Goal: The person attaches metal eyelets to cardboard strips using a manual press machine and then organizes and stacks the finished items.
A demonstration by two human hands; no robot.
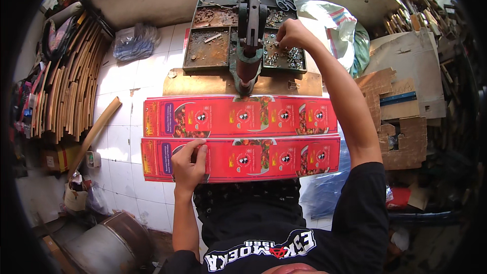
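Two long red printed sheets (253, 116) lie one above the other across the work surface in front of me, showing food pictures and round emblems. On the nearer sheet (238, 165), toward its left end, my left hand (188, 165) closes its thumb and bent fingers at the upper edge. My right hand (295, 34) reaches far forward over a tray compartment of small metal rings (289, 57). Its fingers are drawn together, and whatever is between them is hidden. Between the hands stands a dark metal press (248, 66), its lower end just beyond the farther sheet.
The green compartment tray (210, 45) flanks the press, with scissors (281, 0) at its far right. Brown cardboard (203, 83) lies under the tray's near side. Stacked boards (71, 76) stand left; torn cardboard (406, 81) and a white-green sack (350, 35) sit right.
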